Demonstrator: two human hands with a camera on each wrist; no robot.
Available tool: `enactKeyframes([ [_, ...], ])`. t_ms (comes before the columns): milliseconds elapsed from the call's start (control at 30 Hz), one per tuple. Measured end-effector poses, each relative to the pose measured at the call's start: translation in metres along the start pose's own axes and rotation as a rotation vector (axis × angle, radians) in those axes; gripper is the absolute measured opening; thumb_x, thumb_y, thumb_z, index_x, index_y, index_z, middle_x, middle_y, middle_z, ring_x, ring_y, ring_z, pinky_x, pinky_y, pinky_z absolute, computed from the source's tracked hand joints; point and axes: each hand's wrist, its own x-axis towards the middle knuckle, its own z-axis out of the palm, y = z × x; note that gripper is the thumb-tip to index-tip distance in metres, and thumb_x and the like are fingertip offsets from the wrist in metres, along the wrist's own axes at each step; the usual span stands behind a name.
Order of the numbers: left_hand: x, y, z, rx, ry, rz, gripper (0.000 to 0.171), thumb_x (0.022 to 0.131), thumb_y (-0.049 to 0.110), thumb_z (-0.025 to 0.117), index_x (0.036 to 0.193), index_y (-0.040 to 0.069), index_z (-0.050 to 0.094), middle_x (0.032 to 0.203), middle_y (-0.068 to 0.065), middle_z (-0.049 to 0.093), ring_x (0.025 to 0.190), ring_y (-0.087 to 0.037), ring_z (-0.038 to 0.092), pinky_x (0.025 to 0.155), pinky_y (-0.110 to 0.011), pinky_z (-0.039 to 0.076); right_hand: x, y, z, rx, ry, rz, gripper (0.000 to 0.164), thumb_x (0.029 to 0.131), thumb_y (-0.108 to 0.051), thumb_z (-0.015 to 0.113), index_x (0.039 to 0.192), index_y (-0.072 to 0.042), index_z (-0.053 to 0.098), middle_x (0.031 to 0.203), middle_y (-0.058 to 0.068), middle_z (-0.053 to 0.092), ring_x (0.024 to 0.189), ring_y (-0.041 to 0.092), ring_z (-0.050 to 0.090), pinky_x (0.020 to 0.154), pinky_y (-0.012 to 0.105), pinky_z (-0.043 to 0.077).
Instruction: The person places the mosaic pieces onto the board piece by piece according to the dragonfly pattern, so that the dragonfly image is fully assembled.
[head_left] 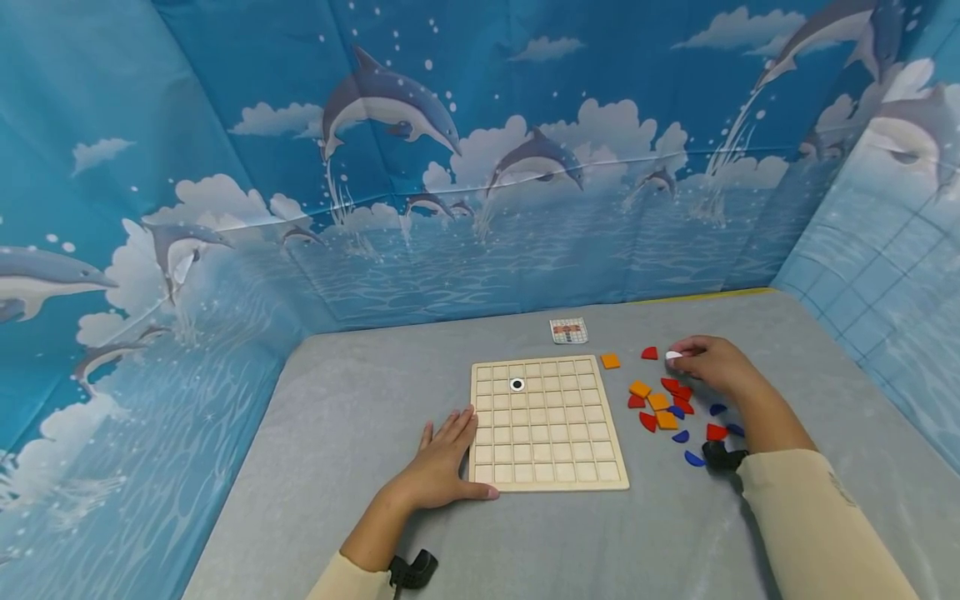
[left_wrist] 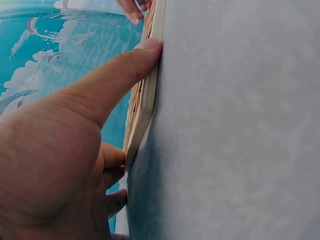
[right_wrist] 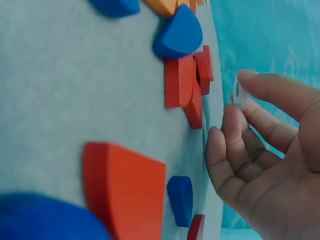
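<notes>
A square wooden grid board [head_left: 547, 425] lies on the grey table. In one of its upper cells sits a white round piece with a black dot [head_left: 517, 384]. My left hand [head_left: 442, 467] rests at the board's near left corner, its fingers along the left side and the thumb [left_wrist: 135, 62] against the front edge. My right hand [head_left: 716, 364] is off to the right of the board, pinching a small white disc [right_wrist: 240, 95] between thumb and fingers. Below that hand lie loose red pieces [right_wrist: 180, 82], blue half-round pieces [right_wrist: 180, 31] and orange squares [head_left: 667, 421].
Behind the board lies a small pattern card [head_left: 568, 331]. One orange square [head_left: 611, 361] sits just off the board's far right corner, and a red piece [head_left: 649, 353] is near the white disc. A dolphin-printed curtain [head_left: 480, 167] closes off the table's back and sides.
</notes>
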Motion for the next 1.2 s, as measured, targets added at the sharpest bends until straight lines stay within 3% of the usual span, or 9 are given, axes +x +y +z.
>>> enactKeyframes([
  [167,0.001,-0.002,0.002,0.006,-0.001,-0.001,0.119,0.079,0.07,0.073,0.164,0.012,0.012,0.173,-0.001,0.003,0.16,-0.028,0.004,0.123,-0.066,-0.001,-0.009,-0.011,0.002,-0.048,-0.025,-0.078,0.053,0.103,-0.038,0.056,0.143,-0.004,0.052,0.141,0.029,0.046,0.114,0.042,0.052,0.087,0.047,0.052],
  [333,0.001,-0.002,0.002,0.008,0.001,0.0,0.119,0.079,0.07,0.072,0.164,0.012,0.012,0.173,-0.001,0.003,0.16,-0.029,0.004,0.123,-0.067,0.0,-0.015,-0.025,0.004,-0.031,-0.019,-0.158,0.049,0.104,-0.037,0.055,0.14,-0.003,0.054,0.14,0.028,0.049,0.121,0.044,0.049,0.094,0.054,0.051],
  [700,0.001,-0.001,0.002,0.003,0.004,-0.003,0.119,0.079,0.07,0.073,0.164,0.011,0.013,0.173,-0.001,0.004,0.16,-0.029,0.005,0.123,-0.066,0.0,-0.023,-0.054,0.018,0.018,-0.077,-0.303,0.044,0.103,-0.027,0.058,0.138,-0.001,0.055,0.134,0.025,0.059,0.116,0.037,0.059,0.097,0.051,0.052],
  [900,0.0,-0.001,0.002,0.004,0.002,-0.008,0.119,0.079,0.07,0.073,0.164,0.012,0.013,0.173,-0.001,0.004,0.16,-0.029,0.004,0.123,-0.066,0.0,-0.023,-0.066,0.03,0.161,-0.15,-0.297,0.045,0.103,-0.023,0.059,0.141,-0.001,0.052,0.138,0.025,0.059,0.122,0.038,0.061,0.107,0.057,0.047],
  [1200,0.001,-0.002,0.002,-0.009,-0.003,-0.011,0.12,0.078,0.07,0.073,0.164,0.012,0.012,0.173,-0.001,0.003,0.16,-0.028,0.004,0.123,-0.066,-0.001,-0.017,-0.072,0.043,0.211,-0.157,-0.285,0.042,0.104,-0.02,0.053,0.143,-0.002,0.05,0.135,0.024,0.06,0.122,0.036,0.061,0.107,0.054,0.047],
])
